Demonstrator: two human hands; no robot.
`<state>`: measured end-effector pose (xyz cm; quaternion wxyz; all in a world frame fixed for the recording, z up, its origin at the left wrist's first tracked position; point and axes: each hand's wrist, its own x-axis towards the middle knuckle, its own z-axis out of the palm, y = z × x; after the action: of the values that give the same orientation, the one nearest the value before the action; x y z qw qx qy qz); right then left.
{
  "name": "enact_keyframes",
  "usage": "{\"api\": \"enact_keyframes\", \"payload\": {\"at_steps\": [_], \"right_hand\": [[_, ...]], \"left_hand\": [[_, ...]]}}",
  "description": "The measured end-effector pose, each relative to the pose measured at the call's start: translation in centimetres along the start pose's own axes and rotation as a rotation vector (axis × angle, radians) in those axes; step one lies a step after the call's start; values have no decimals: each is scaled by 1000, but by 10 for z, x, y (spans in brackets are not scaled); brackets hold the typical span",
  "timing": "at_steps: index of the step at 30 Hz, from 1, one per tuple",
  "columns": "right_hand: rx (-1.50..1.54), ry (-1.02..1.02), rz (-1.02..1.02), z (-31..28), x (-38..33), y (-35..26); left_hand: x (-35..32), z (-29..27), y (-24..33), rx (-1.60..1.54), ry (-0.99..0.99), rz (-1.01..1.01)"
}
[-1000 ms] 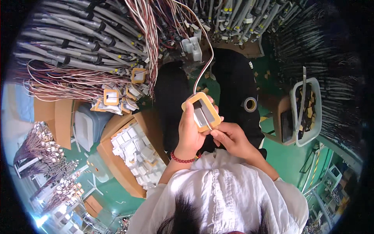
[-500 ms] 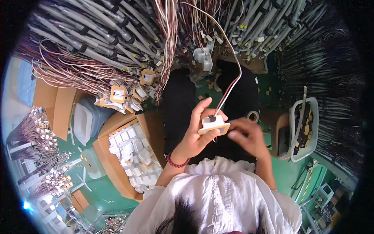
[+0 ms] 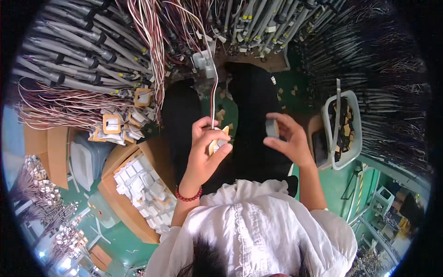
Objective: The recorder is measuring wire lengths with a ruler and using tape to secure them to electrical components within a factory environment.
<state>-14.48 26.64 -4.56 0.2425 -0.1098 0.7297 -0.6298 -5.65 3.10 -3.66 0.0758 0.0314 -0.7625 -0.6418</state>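
Note:
Above my lap my left hand (image 3: 203, 150) is closed round a small white plastic housing (image 3: 217, 146) with a tan foam rim. Fingers and thumb cover much of it. From its top a pair of red and white wires (image 3: 213, 102) runs up toward the hanging bundles. To the right, apart from the housing, my right hand (image 3: 294, 139) grips a roll of grey tape (image 3: 271, 128) between thumb and fingers.
At left stands a cardboard box (image 3: 122, 212) of white housings. Foam-rimmed housings (image 3: 112, 123) hang on wires above it. A white bin (image 3: 355, 138) with tan and black scraps is at right. Thick grey cables (image 3: 78, 46) crowd the far side.
My right hand has picked up the tape roll that lay on my lap. My left hand has turned the housing, so its foam rim now faces sideways. The whole view has shifted.

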Motion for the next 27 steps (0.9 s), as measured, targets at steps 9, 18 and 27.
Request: {"api": "enact_keyframes", "payload": {"at_steps": [9, 18, 27], "right_hand": [[-75, -210, -112, 37, -3, -43], [-150, -371, -235, 35, -3, -57], [520, -398, 108, 23, 12, -34]], "left_hand": [[9, 10, 15, 18, -74, 60], [0, 8, 11, -112, 35, -21], [-13, -19, -8, -695, -136, -314]]}}
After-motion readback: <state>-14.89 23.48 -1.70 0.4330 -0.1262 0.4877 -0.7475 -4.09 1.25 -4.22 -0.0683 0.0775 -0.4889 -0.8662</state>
